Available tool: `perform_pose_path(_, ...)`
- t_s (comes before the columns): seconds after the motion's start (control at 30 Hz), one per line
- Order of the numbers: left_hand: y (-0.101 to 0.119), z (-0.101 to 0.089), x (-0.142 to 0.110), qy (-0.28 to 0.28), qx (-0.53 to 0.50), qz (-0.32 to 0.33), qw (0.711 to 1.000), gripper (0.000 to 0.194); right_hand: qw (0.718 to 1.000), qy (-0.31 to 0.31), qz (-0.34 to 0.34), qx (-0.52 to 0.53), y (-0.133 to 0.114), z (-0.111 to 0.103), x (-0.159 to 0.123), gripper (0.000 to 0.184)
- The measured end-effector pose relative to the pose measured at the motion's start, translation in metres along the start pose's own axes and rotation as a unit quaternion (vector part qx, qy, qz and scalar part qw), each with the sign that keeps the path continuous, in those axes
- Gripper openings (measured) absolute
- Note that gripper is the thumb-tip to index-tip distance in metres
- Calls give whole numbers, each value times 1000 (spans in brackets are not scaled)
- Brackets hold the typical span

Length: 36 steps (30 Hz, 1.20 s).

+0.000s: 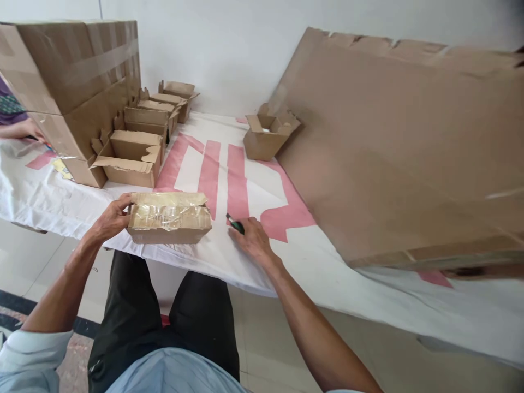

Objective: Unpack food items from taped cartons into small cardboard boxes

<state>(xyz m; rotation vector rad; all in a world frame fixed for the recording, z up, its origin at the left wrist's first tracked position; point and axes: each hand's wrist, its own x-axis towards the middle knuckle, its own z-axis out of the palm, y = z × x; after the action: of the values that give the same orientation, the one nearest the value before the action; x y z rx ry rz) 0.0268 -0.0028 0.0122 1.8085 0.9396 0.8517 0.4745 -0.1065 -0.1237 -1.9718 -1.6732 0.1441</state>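
A small cardboard box [170, 236], closed with shiny clear tape over its top, lies at the front of the table. My left hand [109, 219] grips its left end, fingers over the top corner. Just right of the box, my right hand [254, 240] is closed around a utility knife [236, 224] with a green and black handle. The knife tip points up and left, apart from the box. My right hand rests low over the white cloth, and part of the knife's handle is hidden in the fingers.
Several open small boxes [133, 173] stand in a row beside a tall stack of taped cartons [94, 71] on the left. Another open box [262, 144] sits near a large tilted cardboard panel [409, 153]. Pink strips [209, 174] mark the white tablecloth [327, 284]. Another person's hand [28, 130] shows far left.
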Motion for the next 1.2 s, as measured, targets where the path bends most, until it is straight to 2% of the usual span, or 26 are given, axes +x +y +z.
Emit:
perform_pose_path(0.07, 1, 0, 1, 10, -1, -1, 1000, 50, 999, -20, 1, -41, 12, 3, -13, 26)
perform_pose_path(0.13, 3, 0, 3, 20, 7, 2, 1000, 50, 998, -9, -2, -55, 16, 3, -18, 26)
perform_pose_path(0.27, 11, -1, 3, 41, 24, -3, 999, 53, 998, 9, 13, -64, 17, 0, -15, 23)
perform_pose_path(0.53, 13, -18, -4, 95, 30, -22, 995, 53, 996, -17, 25, -89, 13, -4, -15, 16)
perform_pose_path(0.6, 12, -18, -6, 95, 30, -18, 995, 51, 997, -6, 26, -66, 12, -7, -17, 21)
perform_pose_path(0.7, 10, -15, -10, 93, 25, -7, 995, 50, 998, 44, 33, 15, 8, -15, -19, 32)
perform_pose_path(0.8, 4, -12, -14, 96, 12, 5, 995, 50, 984, 70, 83, 141, 1, -26, -18, 40)
perform_pose_path(0.9, -4, -10, -20, 92, 8, 15, 996, 50, 943, 19, 154, 295, -14, -40, -14, 54)
perform_pose_path(0.97, -6, -9, -26, 87, 19, 14, 996, 49, 914, -12, 160, 372, -31, -52, -11, 59)
perform_pose_path(1.07, -4, -6, -36, 73, 43, 8, 996, 43, 897, -46, 106, 427, -66, -73, -5, 57)
perform_pose_path(1.2, 6, -1, -45, 58, 57, 10, 997, 37, 916, -105, -21, 386, -118, -95, 2, 46)
